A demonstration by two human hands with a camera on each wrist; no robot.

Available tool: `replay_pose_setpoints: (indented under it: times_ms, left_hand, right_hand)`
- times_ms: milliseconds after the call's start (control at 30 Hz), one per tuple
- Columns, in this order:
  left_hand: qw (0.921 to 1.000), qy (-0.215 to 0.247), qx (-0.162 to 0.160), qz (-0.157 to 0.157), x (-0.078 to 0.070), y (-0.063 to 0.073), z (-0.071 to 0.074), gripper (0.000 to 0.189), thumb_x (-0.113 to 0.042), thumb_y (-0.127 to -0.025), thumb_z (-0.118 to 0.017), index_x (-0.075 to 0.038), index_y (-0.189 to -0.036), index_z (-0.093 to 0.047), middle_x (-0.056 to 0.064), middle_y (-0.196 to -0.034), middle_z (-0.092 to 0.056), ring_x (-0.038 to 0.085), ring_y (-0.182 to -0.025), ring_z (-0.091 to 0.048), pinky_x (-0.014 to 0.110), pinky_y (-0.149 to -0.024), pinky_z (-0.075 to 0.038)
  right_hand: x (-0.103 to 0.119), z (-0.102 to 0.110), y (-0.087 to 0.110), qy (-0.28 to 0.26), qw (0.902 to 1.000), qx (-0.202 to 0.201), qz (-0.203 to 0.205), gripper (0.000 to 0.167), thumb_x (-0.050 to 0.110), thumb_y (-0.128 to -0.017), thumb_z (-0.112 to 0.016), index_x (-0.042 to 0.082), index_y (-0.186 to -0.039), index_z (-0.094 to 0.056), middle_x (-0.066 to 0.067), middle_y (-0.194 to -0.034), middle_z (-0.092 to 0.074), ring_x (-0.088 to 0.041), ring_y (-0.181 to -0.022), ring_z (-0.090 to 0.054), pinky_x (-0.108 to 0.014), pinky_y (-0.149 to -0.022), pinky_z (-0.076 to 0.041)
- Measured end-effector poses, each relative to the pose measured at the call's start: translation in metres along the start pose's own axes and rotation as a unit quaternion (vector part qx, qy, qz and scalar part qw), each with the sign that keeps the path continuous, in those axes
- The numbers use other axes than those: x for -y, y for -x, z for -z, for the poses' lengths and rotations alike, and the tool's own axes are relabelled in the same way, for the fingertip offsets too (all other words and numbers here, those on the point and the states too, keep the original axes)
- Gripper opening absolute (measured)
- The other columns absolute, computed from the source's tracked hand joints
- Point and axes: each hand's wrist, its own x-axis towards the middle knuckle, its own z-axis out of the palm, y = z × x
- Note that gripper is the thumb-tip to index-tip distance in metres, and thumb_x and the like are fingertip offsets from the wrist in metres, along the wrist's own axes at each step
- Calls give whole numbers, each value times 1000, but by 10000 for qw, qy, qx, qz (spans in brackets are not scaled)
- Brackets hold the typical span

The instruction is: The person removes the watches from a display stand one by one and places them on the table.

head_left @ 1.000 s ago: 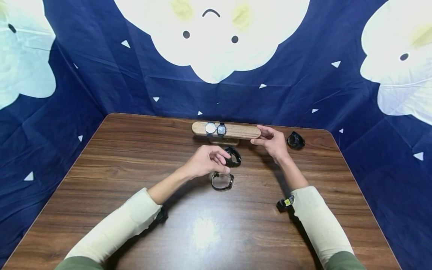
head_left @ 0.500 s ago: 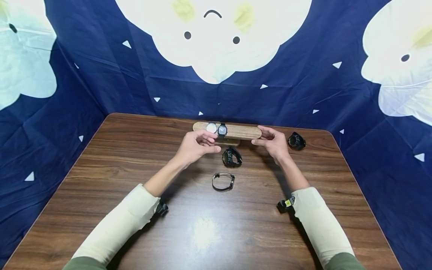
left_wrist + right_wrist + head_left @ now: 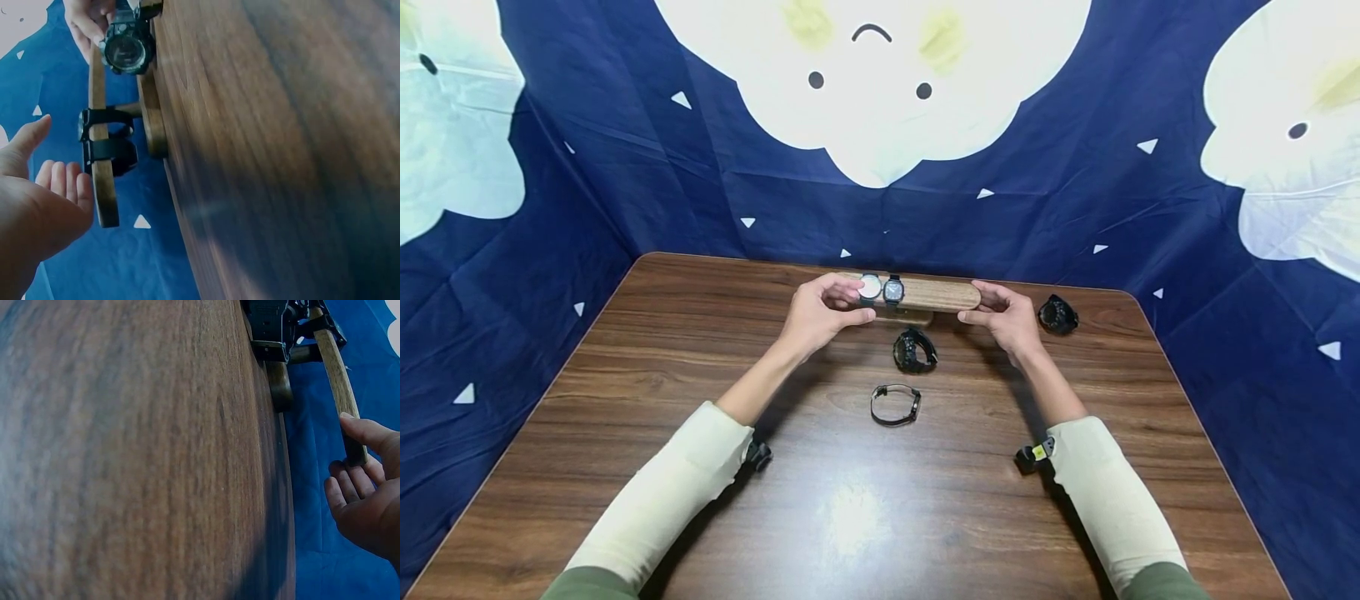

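A wooden watch stand (image 3: 943,293) stands at the back of the table, its bar lying crosswise. Around the bar's left half are two watches side by side: a round white-faced watch (image 3: 870,287) and a square dark-faced watch (image 3: 893,290). My right hand (image 3: 1009,317) holds the bar's right end between thumb and fingers. At the left end is my left hand (image 3: 816,310); in the left wrist view its fingers (image 3: 59,178) extend beside the bar, thumb spread away. In front of the stand lie a chunky black watch (image 3: 907,352) and a thin-strapped watch (image 3: 892,423).
Another black watch (image 3: 1057,315) lies to the right of my right hand. The wooden table (image 3: 970,508) ends just behind the stand, at a blue cloth backdrop (image 3: 790,187) with white cloud shapes. Small cameras (image 3: 1026,458) are worn at both sleeves.
My left hand has moved back and left, from beside the chunky black watch to the stand's left end. My right hand stays at the right end.
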Motion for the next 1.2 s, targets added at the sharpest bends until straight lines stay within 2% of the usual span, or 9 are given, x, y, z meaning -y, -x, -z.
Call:
replay_pose_setpoints:
  times_ms: [133, 267, 533, 700, 967, 1200]
  left_hand:
    - [9996, -258, -84, -115, 1, -5, 2, 56, -9, -83, -100, 0, -132, -77, 26, -123, -79, 38, -115, -75, 35, -104, -60]
    - [9988, -424, -106, -241, 2, -8, 4, 57, -9, -81, -101, -2, -133, -77, 23, -126, -78, 37, -118, -73, 42, -108, -57]
    - [9941, -926, -160, -534, 6, -15, 4, 57, -12, -80, -102, -4, -132, -78, 17, -126, -75, 34, -118, -68, 42, -109, -53]
    - [9904, -1235, -158, -593, 9, -18, 5, 59, -17, -80, -102, -7, -133, -79, 15, -132, -75, 34, -129, -63, 47, -112, -50]
    - [9857, -1568, 11, -615, 15, -25, 5, 64, -22, -82, -102, -8, -139, -76, 12, -144, -73, 33, -147, -60, 51, -124, -47]
    - [9843, -1666, 159, -562, 17, -27, 3, 70, -21, -82, -102, -6, -143, -73, 13, -148, -70, 35, -143, -62, 52, -122, -50]
  right_hand:
    - [-1, 0, 0, -38, 10000, 1, 34, 71, 0, -88, -94, 5, -154, -69, -22, -157, -69, -8, -123, -73, -15, -106, -60]
    - [-2, -1, -1, -54, 10000, 1, 61, 70, -1, -88, -94, 5, -153, -69, -22, -157, -68, -7, -121, -73, -14, -105, -60]
    - [-3, -1, -2, -61, 10000, -19, 51, 71, -1, -88, -94, 5, -153, -69, -23, -156, -69, -10, -123, -75, -15, -104, -60]
    - [-3, 0, -3, -17, 10000, -15, 50, 70, -1, -88, -94, 5, -153, -69, -22, -156, -69, -13, -127, -75, -16, -105, -60]
    - [-3, 1, -2, 53, 10000, -11, 34, 71, 1, -88, -95, 7, -154, -69, -21, -157, -69, -27, -138, -72, -16, -107, -60]
    - [-3, 0, -3, -48, 10000, -14, 31, 71, -1, -87, -94, 6, -154, -69, -21, -157, -69, -27, -137, -73, -15, -104, -61]
